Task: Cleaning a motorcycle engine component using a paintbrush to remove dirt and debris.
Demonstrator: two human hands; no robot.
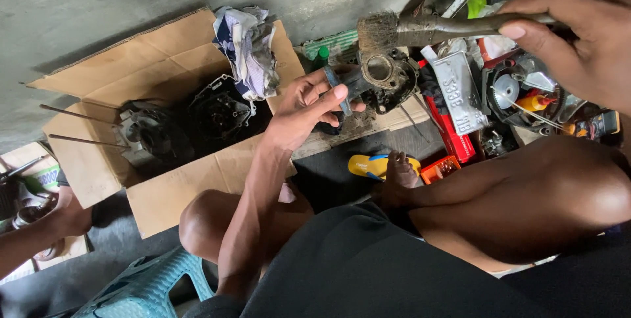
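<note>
My left hand (307,104) holds a dark, greasy metal engine part (384,78) with a round opening, fingers wrapped on its left end. Above it my right hand (578,32) grips the handle of a dirty paintbrush (420,28). The worn bristles point left and sit just over the part's top edge. Both hands are above the floor in front of my bare knees.
An open cardboard box (164,180) at left holds black engine pieces (217,111) and a rag (248,48). A silver ribbed cover (460,91), red box, bottles and tools clutter the right. A yellow sandal (374,165) is under my foot. Another person's hand (59,219) is at far left.
</note>
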